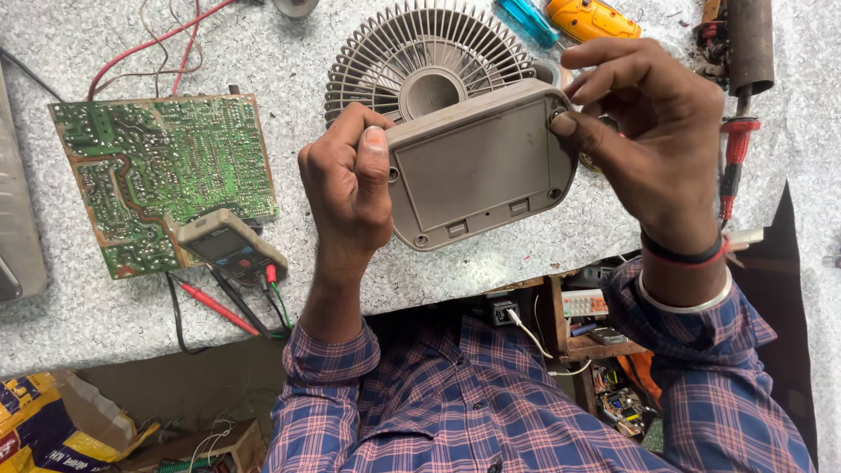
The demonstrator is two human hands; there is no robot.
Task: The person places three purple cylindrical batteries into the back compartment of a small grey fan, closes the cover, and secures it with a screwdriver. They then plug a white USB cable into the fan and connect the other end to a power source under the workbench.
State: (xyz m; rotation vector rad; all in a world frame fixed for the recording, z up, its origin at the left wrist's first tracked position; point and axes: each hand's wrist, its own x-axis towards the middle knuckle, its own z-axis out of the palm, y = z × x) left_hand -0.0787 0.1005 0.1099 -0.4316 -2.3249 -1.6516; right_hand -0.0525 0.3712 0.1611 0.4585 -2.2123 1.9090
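Across the top of the view runs a speckled grey stone worktop [526,254], its front edge cutting across the frame, with a cluttered wooden shelf [578,328] and loose wires in the shadow under it and a yellow printed bag [35,429] on the floor at lower left. On the worktop at left lies a large green circuit board [162,171], solder side up, with red wires [166,39] looping off its top edge. A grey multimeter [229,245] rests tilted on the board's lower right corner, its red probe [219,308] and black leads trailing toward the edge. At top centre a round grey fan grille [412,52] lies flat; beyond it sit a blue-handled tool [526,19] and an orange one [591,17]. A red-handled soldering iron [734,149] lies at the right, below a rusty cylinder [749,39].

Above the bench edge, just in front of the grille, a grey plastic housing [477,166] with a recessed rectangular panel is held up, facing the camera. The left hand [350,184] grasps its left end, thumb pressed on the front rim, fingers curled behind. The right hand [653,131], wrist bent and wearing bangles, pinches the upper right corner between thumb and forefinger at a screw hole; whether it holds anything small there I cannot tell. Both forearms wear plaid sleeves [491,403]
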